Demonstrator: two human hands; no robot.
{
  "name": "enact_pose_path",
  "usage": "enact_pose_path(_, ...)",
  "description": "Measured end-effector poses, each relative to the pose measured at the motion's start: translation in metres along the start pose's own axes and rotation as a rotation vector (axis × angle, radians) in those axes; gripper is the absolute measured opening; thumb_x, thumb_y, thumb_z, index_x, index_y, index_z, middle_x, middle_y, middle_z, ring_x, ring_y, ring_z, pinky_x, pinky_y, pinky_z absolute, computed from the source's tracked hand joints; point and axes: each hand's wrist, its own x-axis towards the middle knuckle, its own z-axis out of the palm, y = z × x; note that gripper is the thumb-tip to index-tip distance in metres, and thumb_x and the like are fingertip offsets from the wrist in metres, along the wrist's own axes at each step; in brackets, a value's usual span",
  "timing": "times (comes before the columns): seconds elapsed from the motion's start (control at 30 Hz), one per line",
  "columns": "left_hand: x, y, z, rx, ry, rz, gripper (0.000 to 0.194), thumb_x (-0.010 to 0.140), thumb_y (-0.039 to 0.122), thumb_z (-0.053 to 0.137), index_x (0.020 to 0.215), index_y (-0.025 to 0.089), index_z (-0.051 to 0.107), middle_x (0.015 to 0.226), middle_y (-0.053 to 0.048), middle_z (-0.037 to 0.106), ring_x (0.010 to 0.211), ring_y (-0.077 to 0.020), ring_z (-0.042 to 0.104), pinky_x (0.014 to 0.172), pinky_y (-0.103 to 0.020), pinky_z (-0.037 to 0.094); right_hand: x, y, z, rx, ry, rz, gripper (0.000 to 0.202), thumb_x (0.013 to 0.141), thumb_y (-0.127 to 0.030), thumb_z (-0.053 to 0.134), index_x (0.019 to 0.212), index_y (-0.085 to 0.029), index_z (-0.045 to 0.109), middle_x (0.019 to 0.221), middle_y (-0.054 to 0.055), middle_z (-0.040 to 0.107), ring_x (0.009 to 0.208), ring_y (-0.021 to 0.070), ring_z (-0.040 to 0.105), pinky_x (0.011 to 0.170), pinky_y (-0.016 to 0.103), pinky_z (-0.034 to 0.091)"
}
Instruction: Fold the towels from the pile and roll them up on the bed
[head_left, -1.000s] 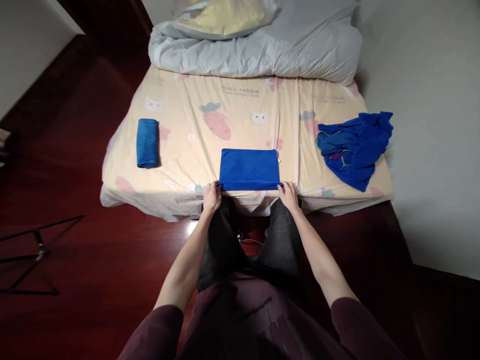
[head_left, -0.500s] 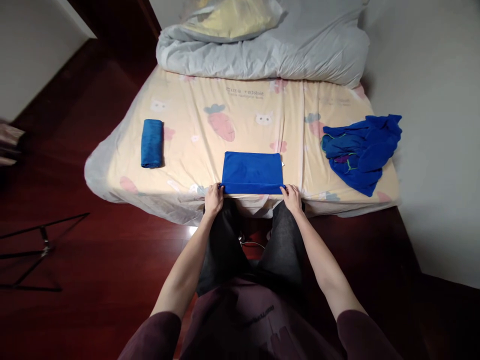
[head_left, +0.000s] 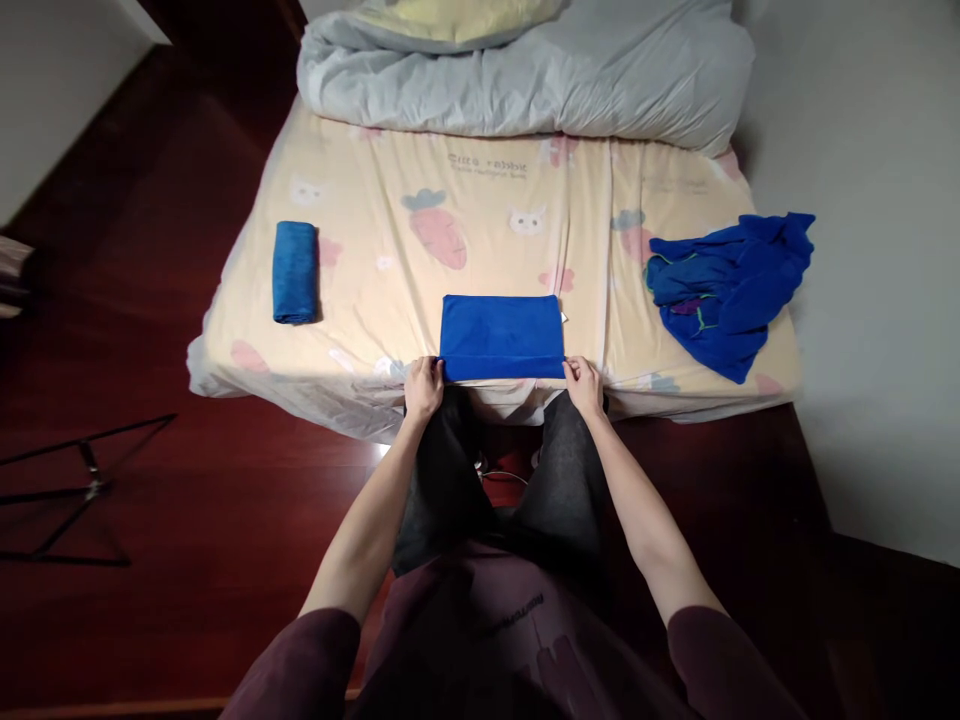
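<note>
The blue fabric piece [head_left: 501, 325] is a vivid royal blue, folded into a neat, flat rectangle with fairly straight edges and squared corners. Its surface looks soft and matte, with faint darker smudges, and 1 crease crosses it from side to side, marking off a folded band along the near edge. A small white tag [head_left: 565, 317] sticks out at its right side.

It lies on the bed [head_left: 360, 280], close to the near edge and in front of the person's knees. Its long axis runs left to right, roughly parallel to that edge; the band faces the person, and the opposite long side faces the grey quilt [head_left: 525, 85].

Both hands are nearly closed, thumb and fingers pinched: the left hand [head_left: 426, 388] has the near left corner, the right hand [head_left: 583, 385] the near right.

Compared with 1 second ago, the band looks broader and flatter, where it was a narrow, raised strip. The rolled blue towel [head_left: 295, 272] and the crumpled blue garment [head_left: 731, 290] keep their places on either side.
</note>
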Motion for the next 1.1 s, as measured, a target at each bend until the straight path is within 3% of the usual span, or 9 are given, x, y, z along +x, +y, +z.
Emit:
enact_pose_path(0.17, 0.000, 0.001, -0.001, -0.009, 0.002, -0.011, 0.028, 0.107, 0.043, 0.041, 0.105, 0.023, 0.061, 0.102, -0.014, 0.066, 0.106, -0.0306, 0.061, 0.095, -0.043, 0.048, -0.002, -0.002, -0.001, 0.034, 0.019, -0.005, 0.039, 0.104, -0.054, 0.048, 0.099, -0.023, 0.070, 0.099, 0.011, 0.076, 0.088, 0.0247, 0.070, 0.087, 0.038, 0.057)
enact_pose_path(0.53, 0.001, 0.003, -0.003, -0.073, -0.006, -0.031, 0.028, 0.106, 0.042, 0.044, 0.112, 0.022, 0.062, 0.099, -0.012, 0.067, 0.103, -0.0295, 0.063, 0.096, -0.042, 0.050, -0.001, -0.003, -0.002, 0.004, -0.038, -0.002, 0.040, 0.101, -0.052, 0.056, 0.124, -0.021, 0.068, 0.105, 0.010, 0.076, 0.087, 0.0234, 0.070, 0.088, 0.038, 0.059)
enact_pose_path(0.7, 0.001, 0.002, -0.002, -0.055, -0.004, -0.030, 0.026, 0.105, 0.040, 0.047, 0.115, 0.023, 0.064, 0.104, -0.013, 0.067, 0.109, -0.0307, 0.062, 0.101, -0.045, 0.049, -0.001, -0.003, -0.002, -0.005, -0.056, -0.009, 0.037, 0.102, -0.046, 0.057, 0.126, -0.021, 0.067, 0.102, 0.009, 0.075, 0.087, 0.0238, 0.070, 0.090, 0.039, 0.059)
enact_pose_path(0.87, -0.002, 0.005, -0.006, -0.032, 0.057, 0.097, 0.026, 0.103, 0.029, 0.049, 0.120, 0.022, 0.068, 0.127, -0.015, 0.067, 0.125, -0.0303, 0.058, 0.111, -0.048, 0.047, -0.001, -0.007, -0.005, -0.055, -0.033, -0.071, 0.031, 0.102, -0.040, 0.058, 0.124, -0.021, 0.069, 0.114, 0.012, 0.072, 0.105, 0.0266, 0.068, 0.098, 0.041, 0.057)
enact_pose_path(1.0, -0.003, 0.005, -0.005, -0.139, -0.045, 0.257, 0.038, 0.104, 0.020, 0.038, 0.120, 0.023, 0.072, 0.138, -0.011, 0.069, 0.135, -0.0248, 0.057, 0.119, -0.050, 0.045, -0.002, -0.010, -0.008, -0.050, -0.025, -0.188, 0.028, 0.103, -0.033, 0.055, 0.121, -0.022, 0.074, 0.125, 0.013, 0.071, 0.119, 0.0279, 0.064, 0.109, 0.045, 0.053)
enact_pose_path(1.1, -0.002, 0.005, -0.003, -0.174, -0.103, 0.263, 0.040, 0.102, 0.019, 0.039, 0.123, 0.022, 0.073, 0.139, -0.011, 0.070, 0.138, -0.0241, 0.058, 0.121, -0.052, 0.044, -0.002, -0.012, -0.009, -0.025, -0.074, -0.242, 0.032, 0.106, -0.032, 0.049, 0.121, -0.024, 0.077, 0.128, 0.010, 0.074, 0.121, 0.0268, 0.064, 0.112, 0.047, 0.052)
